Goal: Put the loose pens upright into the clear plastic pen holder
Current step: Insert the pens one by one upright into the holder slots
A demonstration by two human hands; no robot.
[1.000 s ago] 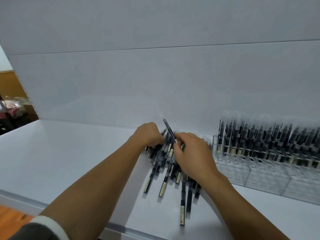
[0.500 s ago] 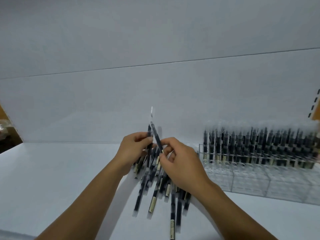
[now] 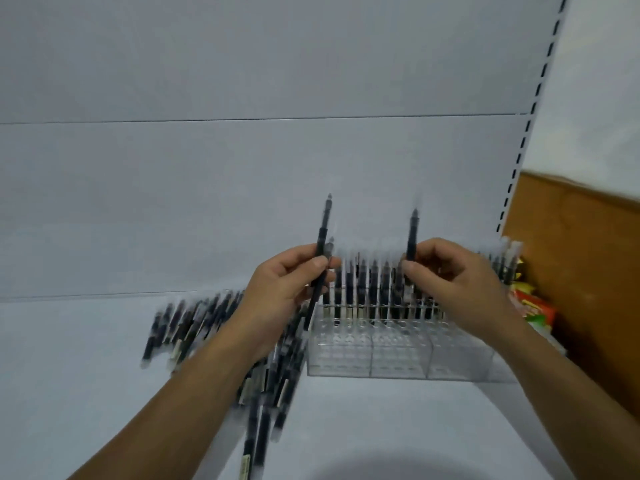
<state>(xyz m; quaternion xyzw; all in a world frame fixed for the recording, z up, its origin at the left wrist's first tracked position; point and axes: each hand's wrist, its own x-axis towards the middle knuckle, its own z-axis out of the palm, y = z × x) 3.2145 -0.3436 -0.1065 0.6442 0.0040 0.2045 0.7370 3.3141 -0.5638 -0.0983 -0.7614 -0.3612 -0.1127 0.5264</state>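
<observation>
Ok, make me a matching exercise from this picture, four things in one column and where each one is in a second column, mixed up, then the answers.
Things:
1. left hand
2. right hand
3. pile of loose pens
4. clear pen holder

Places:
A. lying flat on the white shelf, left of the holder
B. holding one pen up, over the holder's back rows
C. standing on the shelf, back rows filled with upright pens
D. holding one pen up, above the pile's right edge

Pairs: 1-D, 2-B, 3-A, 4-C

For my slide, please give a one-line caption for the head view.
Each hand, left and right, holds one pen upright above the clear holder; loose pens lie beside it.
</observation>
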